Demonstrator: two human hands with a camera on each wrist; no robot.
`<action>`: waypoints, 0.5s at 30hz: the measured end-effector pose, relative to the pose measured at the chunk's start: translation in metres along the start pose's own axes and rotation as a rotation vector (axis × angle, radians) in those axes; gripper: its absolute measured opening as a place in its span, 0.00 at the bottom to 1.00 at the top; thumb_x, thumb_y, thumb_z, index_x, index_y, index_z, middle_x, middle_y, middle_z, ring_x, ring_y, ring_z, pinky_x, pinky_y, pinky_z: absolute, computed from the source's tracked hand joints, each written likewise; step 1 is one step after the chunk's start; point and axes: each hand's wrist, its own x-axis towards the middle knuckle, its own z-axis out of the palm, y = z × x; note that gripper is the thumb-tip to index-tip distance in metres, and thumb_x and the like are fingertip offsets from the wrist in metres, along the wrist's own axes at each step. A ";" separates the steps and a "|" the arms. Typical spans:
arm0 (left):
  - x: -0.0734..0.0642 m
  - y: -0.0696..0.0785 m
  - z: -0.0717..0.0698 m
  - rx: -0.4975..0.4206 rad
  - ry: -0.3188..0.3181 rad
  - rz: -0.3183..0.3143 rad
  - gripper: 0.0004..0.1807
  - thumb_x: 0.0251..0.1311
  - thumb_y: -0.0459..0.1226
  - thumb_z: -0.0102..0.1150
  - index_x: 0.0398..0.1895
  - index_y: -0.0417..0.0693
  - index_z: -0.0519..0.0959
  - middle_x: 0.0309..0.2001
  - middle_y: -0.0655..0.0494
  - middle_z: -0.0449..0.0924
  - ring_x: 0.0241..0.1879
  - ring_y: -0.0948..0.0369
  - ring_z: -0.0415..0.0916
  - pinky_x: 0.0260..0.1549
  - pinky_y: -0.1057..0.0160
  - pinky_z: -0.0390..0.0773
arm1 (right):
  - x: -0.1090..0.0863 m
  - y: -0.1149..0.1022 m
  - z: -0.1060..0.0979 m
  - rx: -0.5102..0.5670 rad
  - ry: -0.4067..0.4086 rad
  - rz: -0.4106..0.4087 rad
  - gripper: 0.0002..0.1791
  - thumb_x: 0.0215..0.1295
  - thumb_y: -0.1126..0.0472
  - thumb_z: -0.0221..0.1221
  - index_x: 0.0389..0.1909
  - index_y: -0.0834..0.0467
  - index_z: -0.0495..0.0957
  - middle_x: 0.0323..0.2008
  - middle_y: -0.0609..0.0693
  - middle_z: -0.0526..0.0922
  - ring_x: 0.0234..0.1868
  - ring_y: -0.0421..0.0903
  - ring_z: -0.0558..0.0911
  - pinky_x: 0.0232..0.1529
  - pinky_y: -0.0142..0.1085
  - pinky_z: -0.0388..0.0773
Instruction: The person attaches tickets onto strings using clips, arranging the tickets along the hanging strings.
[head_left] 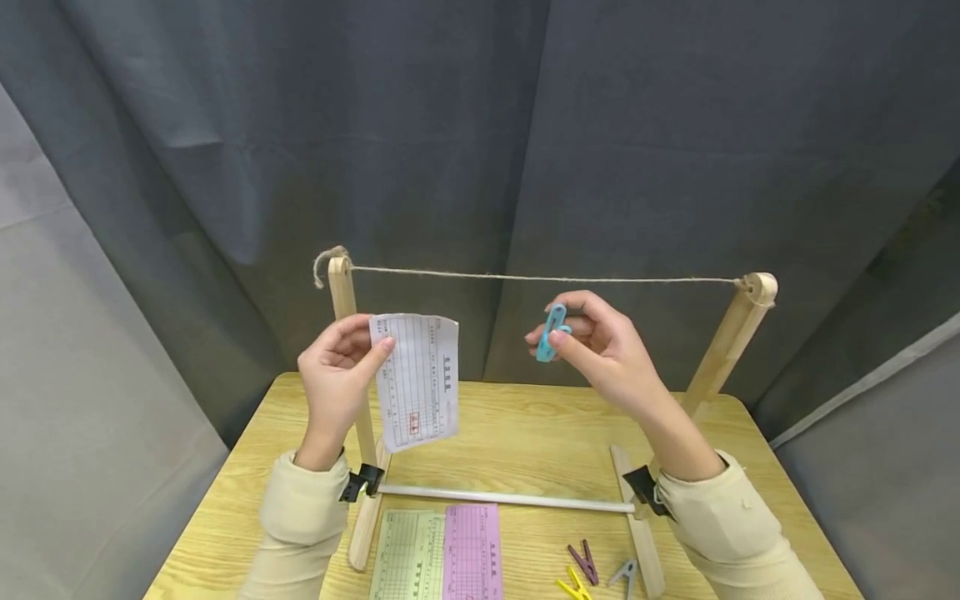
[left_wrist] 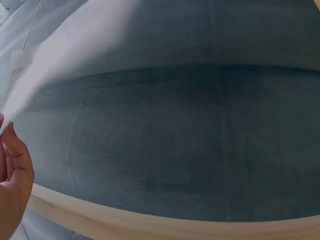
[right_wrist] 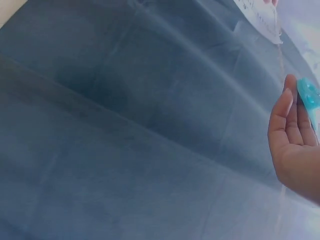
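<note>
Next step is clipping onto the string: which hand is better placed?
Probably the right hand: it pinches the blue clothespin, below the string in the head view. The left hand is occupied holding the white slip.

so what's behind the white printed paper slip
Around the slip, the dark grey fabric curtain and yellow wood-grain table show behind it; whatever is directly behind is covered.
</note>
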 end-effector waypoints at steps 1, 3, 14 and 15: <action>0.002 0.002 0.000 -0.015 0.005 0.006 0.15 0.43 0.18 0.62 0.38 0.24 0.74 0.27 0.54 0.82 0.25 0.65 0.78 0.23 0.73 0.76 | 0.004 -0.003 0.001 0.003 -0.007 -0.013 0.13 0.61 0.75 0.51 0.45 0.62 0.69 0.33 0.56 0.83 0.36 0.49 0.82 0.39 0.38 0.79; 0.006 0.006 0.000 -0.049 0.020 0.019 0.15 0.43 0.18 0.62 0.38 0.25 0.73 0.28 0.57 0.82 0.25 0.65 0.78 0.24 0.72 0.76 | 0.012 -0.010 0.004 -0.003 -0.016 -0.039 0.13 0.59 0.75 0.52 0.44 0.63 0.69 0.31 0.55 0.83 0.35 0.49 0.82 0.39 0.38 0.79; 0.022 0.018 -0.002 -0.061 0.127 0.081 0.13 0.40 0.19 0.65 0.28 0.25 0.70 0.24 0.55 0.78 0.22 0.64 0.75 0.22 0.72 0.75 | 0.061 -0.038 0.018 0.031 -0.031 -0.045 0.10 0.59 0.75 0.52 0.41 0.66 0.69 0.29 0.62 0.81 0.30 0.49 0.82 0.31 0.35 0.77; 0.023 0.019 -0.002 -0.059 0.131 0.087 0.12 0.40 0.19 0.64 0.27 0.24 0.70 0.23 0.55 0.78 0.21 0.64 0.74 0.22 0.72 0.75 | 0.064 -0.040 0.019 0.036 -0.030 -0.042 0.09 0.59 0.74 0.52 0.41 0.66 0.69 0.29 0.62 0.81 0.30 0.49 0.82 0.31 0.35 0.77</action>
